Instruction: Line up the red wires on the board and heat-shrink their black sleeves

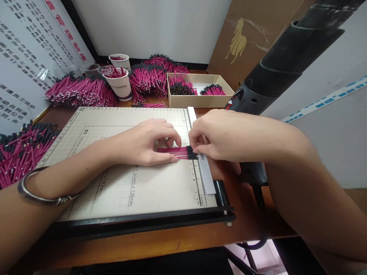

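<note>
A row of pink wires with black sleeved ends [183, 152] lies side by side on the gridded board of a paper cutter [163, 187]. My left hand [143, 143] rests on the board, its thumb along the near side of the row and its curled fingers along the far side. The black ends point right, to the white strip [207, 175] at the board's edge. Over that strip, my right hand [210, 135] is closed, its fingertips pinched at the black ends. What exactly those fingertips grip is partly hidden.
Piles of similar wires [82, 91] lie behind the board, more wires [23, 152] at the left. Paper cups [122, 87] and a cardboard tray [197, 101] hold wires too. A thick black tube [278, 65] rises at the right, beside my right forearm.
</note>
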`<state>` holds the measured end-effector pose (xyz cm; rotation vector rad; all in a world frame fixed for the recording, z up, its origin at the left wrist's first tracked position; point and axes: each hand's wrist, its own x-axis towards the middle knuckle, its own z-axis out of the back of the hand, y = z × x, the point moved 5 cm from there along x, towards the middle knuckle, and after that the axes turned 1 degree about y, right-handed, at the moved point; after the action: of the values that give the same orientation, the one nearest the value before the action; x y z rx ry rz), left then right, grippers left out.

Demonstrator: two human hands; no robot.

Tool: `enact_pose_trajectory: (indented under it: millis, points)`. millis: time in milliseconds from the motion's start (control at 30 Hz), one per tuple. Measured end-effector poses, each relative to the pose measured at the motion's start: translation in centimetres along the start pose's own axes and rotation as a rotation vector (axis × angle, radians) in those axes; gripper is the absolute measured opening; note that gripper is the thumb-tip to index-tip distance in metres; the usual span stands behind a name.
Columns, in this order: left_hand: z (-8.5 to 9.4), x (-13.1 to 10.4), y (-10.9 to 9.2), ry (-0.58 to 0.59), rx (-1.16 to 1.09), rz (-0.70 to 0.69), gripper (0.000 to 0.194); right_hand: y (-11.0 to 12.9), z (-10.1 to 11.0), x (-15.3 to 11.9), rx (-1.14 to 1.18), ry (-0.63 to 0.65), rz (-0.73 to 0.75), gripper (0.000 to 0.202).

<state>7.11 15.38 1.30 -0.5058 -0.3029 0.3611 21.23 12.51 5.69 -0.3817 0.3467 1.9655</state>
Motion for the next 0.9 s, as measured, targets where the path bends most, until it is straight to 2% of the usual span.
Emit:
enact_pose_trajectory:
  millis: [400,467,667,800,900]
  points:
    - [0.1,-0.1,0.1,-0.004,-0.013,0.002,0.027,0.5,-0.2,-0.1,-0.028,0.006,0.029,0.018]
    - [0.1,0.0,0.2,-0.009,0.009,-0.002,0.031,0.6,-0.2,-0.2,-0.023,0.004,0.035,0.016]
    - [0.3,-0.3,0.6,-0.121,0.150,0.006,0.051,0.6,-0.1,-0.3,-0.032,0.030,0.048,0.021]
    - [-0.1,-0.6,1.2,-0.086,0.162,0.062,0.066,0.8,-0.3,-0.1,-0.027,0.090,0.052,0.026]
    - [-0.3,-0.7,1.5,-0.039,0.163,0.086,0.069,1.0,-0.3,0.3,-0.021,0.100,0.020,0.029]
